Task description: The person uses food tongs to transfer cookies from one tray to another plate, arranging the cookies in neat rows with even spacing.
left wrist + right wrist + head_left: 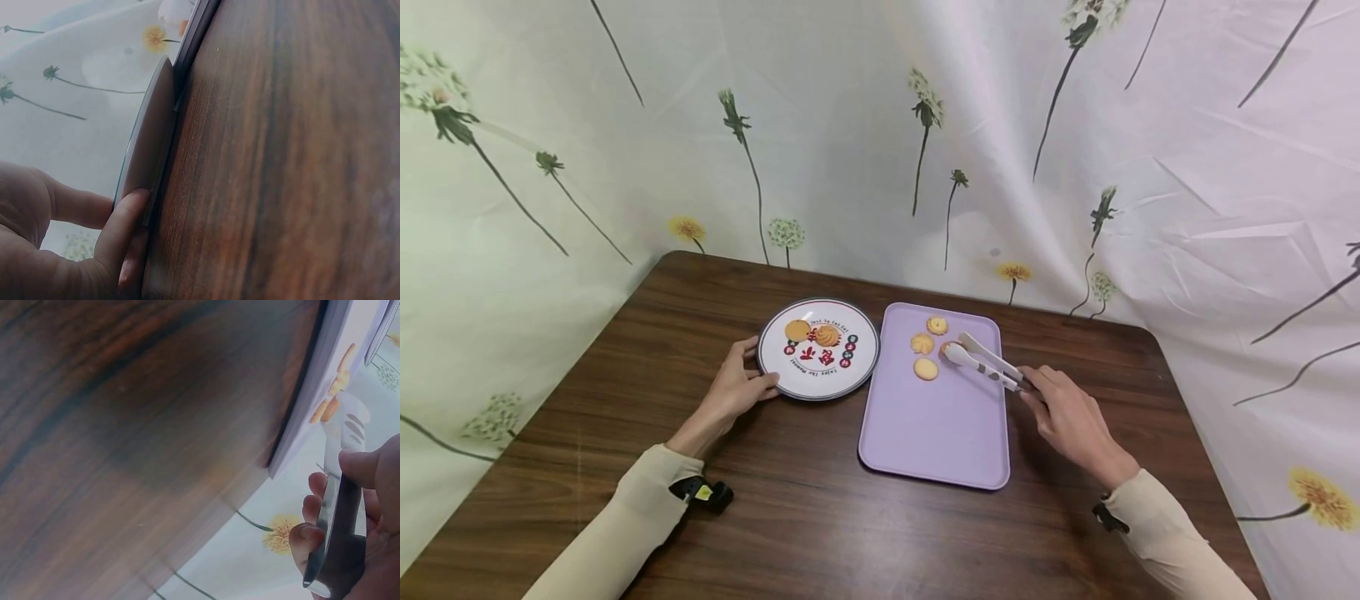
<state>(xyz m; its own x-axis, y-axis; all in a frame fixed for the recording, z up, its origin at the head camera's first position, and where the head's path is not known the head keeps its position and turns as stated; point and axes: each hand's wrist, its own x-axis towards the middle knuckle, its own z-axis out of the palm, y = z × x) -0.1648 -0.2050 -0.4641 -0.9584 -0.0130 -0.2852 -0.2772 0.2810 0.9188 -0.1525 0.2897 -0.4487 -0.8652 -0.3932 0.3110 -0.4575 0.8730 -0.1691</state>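
Note:
A round white plate (818, 387) with a dark rim and red printing lies on the left, with a flat round cookie (797, 332) and a swirled cookie (827, 336) on it. My left hand (737, 382) pinches the plate's left edge, thumb on the rim. In my right hand (1070, 414) are white-tipped tongs (979, 365) with metal arms. Their tips reach over the purple tray (934, 433), at a browner cookie (947, 351) that they partly hide; whether they grip it I cannot tell. Beside it on the tray lie a scalloped cookie (937, 325), a flower-shaped cookie (922, 343) and a smooth oval cookie (926, 369).
The plate and tray stand side by side on a dark wooden table (760, 517), the plate's right edge close to the tray's left edge. Behind the table hangs a pale curtain (850, 150) with a dandelion print. Dark bands circle both sleeved wrists.

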